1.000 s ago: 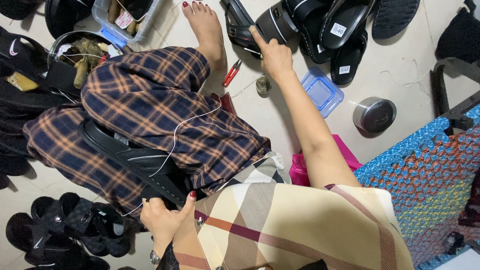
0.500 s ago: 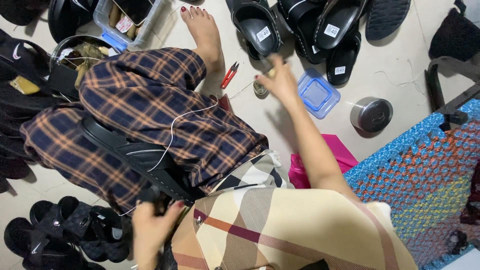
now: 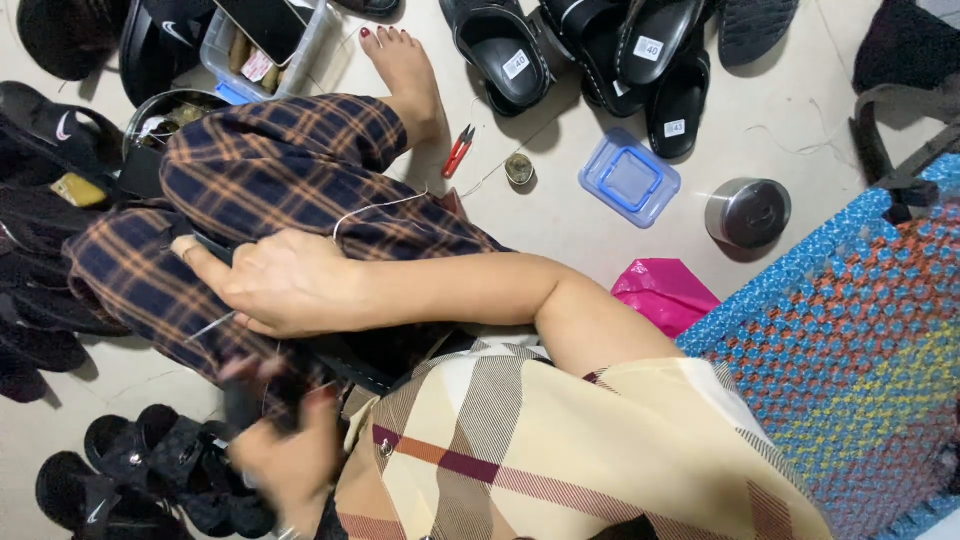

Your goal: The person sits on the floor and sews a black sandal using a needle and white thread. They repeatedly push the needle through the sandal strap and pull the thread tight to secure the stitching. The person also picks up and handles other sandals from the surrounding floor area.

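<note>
A person sits on the floor, a black sandal point(image 3: 350, 355) lying across the plaid-trousered lap, at about eight o'clock from frame centre. The right hand point(image 3: 280, 285) rests over it, fingers curled loosely around its upper edge and a thin pale thread point(image 3: 375, 205). The left hand point(image 3: 285, 450), at seven o'clock, is motion-blurred; whether it is closed on anything cannot be told. The sandal looks light, with a stiff sole and bendy straps, best gripped at the sole edge. The arm hides most of it. Red snips point(image 3: 458, 150) lie at twelve o'clock.
</note>
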